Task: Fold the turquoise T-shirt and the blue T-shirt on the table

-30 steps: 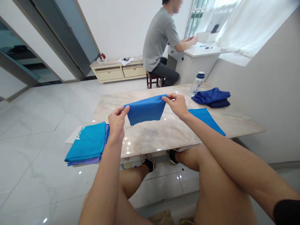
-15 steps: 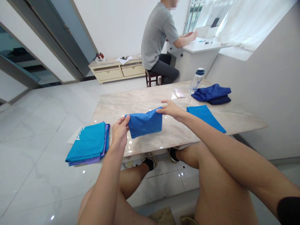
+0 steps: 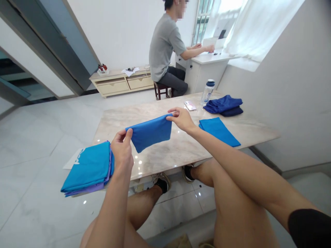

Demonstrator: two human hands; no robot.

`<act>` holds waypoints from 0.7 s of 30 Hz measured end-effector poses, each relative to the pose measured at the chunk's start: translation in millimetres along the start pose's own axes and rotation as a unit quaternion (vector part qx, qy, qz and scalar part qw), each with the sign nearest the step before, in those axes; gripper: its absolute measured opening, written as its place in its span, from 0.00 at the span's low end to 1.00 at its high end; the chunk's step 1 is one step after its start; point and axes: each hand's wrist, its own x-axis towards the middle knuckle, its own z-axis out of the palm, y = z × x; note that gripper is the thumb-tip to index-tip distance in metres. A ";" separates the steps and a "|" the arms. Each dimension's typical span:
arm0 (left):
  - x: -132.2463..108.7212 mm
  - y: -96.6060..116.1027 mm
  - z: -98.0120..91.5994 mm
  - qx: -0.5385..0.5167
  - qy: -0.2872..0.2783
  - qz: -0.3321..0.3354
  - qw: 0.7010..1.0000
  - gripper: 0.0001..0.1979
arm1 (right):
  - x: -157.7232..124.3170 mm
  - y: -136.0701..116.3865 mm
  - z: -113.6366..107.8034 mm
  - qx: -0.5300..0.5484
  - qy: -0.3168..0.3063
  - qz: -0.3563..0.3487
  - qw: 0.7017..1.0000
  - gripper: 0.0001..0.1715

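A folded blue cloth hangs in the air above the marble-topped table, stretched between my two hands. My left hand pinches its upper left corner, thumb toward me. At the upper right corner, my right hand grips the cloth between thumb and fingers. To the left, a stack of folded cloths, bright blue on top with purple below, lies at the table's edge. Right of my right hand, another folded bright blue cloth lies flat on the table.
A water bottle with a dark blue cap stands at the back of the table, beside a phone. Crumpled dark blue cloth lies to its right. Beyond, a person in a grey shirt sits at a white desk.
The held cloth's top edge is now pulled straight where it sagged before, and it slants up to the right. The view has shifted slightly. The seated person's hands have moved over the desk.
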 end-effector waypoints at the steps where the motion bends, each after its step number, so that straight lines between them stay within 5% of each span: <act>1: 0.5 -0.9 -1.6 -0.004 -0.003 -0.021 1.000 0.27 | -0.9 -0.3 -0.9 0.019 -0.005 0.016 1.000 0.20; 10: 2.1 -11.2 -11.5 0.015 0.013 -0.159 0.987 0.29 | -4.4 -4.1 -1.1 0.078 -0.007 0.083 0.993 0.20; 16: 4.8 -9.8 -15.0 0.011 -0.013 -0.056 0.998 0.23 | -2.2 -9.4 -6.2 0.041 -0.025 -0.004 0.999 0.20; 21: 5.6 -4.7 -15.2 -0.008 -0.026 -0.002 1.000 0.22 | -2.3 -13.3 -6.9 0.010 -0.021 -0.050 0.998 0.11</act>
